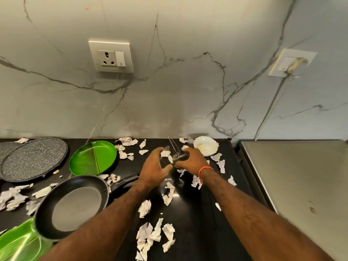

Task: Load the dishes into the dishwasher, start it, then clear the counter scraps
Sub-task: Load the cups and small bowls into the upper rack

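My right hand [192, 159] grips a small steel cup [179, 157] just above the black counter [197, 213], near the back wall. Two thin metal rods [172, 145] slant up behind the cup. My left hand [155, 166] is beside the cup on its left, fingers curved and apart, with nothing clearly in it. A white bowl [206, 147] sits right of the hands. A divided green plate [93, 158], two speckled grey plates [33, 159] and a black frying pan [73, 206] lie to the left. Several torn paper scraps [154, 234] litter the counter.
Another green plate [17, 243] pokes out under the pan at the bottom left. A steel surface [301, 185] adjoins the counter on the right. The marble wall carries a socket [111, 57] and a second socket with a cable [291, 64].
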A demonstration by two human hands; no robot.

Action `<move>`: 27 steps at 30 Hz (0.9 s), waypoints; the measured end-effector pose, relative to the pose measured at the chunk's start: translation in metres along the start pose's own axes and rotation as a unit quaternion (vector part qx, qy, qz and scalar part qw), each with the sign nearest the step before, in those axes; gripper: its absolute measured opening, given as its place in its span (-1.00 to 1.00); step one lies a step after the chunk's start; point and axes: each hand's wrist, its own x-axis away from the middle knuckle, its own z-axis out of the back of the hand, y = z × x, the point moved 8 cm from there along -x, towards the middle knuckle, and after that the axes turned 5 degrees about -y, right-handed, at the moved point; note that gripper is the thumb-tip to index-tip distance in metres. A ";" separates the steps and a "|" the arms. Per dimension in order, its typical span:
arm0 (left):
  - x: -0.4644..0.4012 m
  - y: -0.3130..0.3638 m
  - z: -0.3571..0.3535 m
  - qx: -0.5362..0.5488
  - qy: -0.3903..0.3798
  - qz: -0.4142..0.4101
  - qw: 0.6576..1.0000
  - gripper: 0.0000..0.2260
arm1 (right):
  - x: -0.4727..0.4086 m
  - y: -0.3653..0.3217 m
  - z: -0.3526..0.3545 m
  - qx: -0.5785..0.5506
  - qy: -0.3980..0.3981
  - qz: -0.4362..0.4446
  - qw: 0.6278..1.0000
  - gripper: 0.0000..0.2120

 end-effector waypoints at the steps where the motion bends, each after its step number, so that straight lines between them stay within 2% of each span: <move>1: 0.005 0.005 -0.010 0.028 -0.036 0.000 0.999 -0.27 | 0.015 0.005 0.002 -0.051 -0.004 -0.001 0.999 -0.42; 4: 0.028 0.031 -0.043 0.128 -0.150 0.004 0.980 -0.15 | 0.062 0.019 0.012 -0.173 -0.023 -0.009 0.985 -0.46; 7: 0.053 0.068 -0.066 0.173 -0.209 -0.019 0.962 -0.26 | 0.108 0.038 0.022 -0.279 -0.048 -0.017 0.959 -0.50; 9: 0.073 0.095 -0.081 0.186 -0.228 -0.037 0.955 -0.33 | 0.142 0.054 0.037 -0.310 -0.039 -0.021 0.950 -0.48; 11: 0.092 0.117 -0.096 0.167 -0.234 -0.050 0.956 -0.36 | 0.175 0.071 0.056 -0.315 0.007 -0.028 0.949 -0.35; 13: 0.111 0.138 -0.116 0.109 -0.237 -0.074 0.963 -0.37 | 0.211 0.095 0.083 -0.305 0.113 -0.036 0.945 -0.11; 15: 0.127 0.157 -0.137 0.018 -0.232 -0.118 0.965 -0.34 | 0.251 0.118 0.113 -0.243 0.214 -0.031 0.946 0.03; 17: 0.142 0.178 -0.162 -0.069 -0.237 -0.159 0.956 -0.29 | 0.291 0.141 0.136 -0.090 0.263 -0.029 0.960 -0.03; 19: 0.163 0.203 -0.194 -0.127 -0.259 -0.194 0.938 -0.26 | 0.326 0.167 0.147 0.063 0.254 -0.040 0.964 -0.28; 21: 0.187 0.235 -0.225 -0.144 -0.287 -0.233 0.918 -0.30 | 0.362 0.197 0.151 0.123 0.220 -0.079 0.964 -0.52; 22: 0.201 0.250 -0.241 -0.151 -0.298 -0.254 0.908 -0.32 | 0.384 0.211 0.152 0.129 0.207 -0.103 0.964 -0.58; 25: 0.238 0.287 -0.290 -0.175 -0.330 -0.306 0.876 -0.27 | 0.441 0.249 0.156 0.131 0.173 -0.151 0.964 -0.60; 27: 0.264 0.309 -0.323 -0.180 -0.362 -0.337 0.850 -0.35 | 0.478 0.274 0.159 0.138 0.170 -0.188 0.958 -0.58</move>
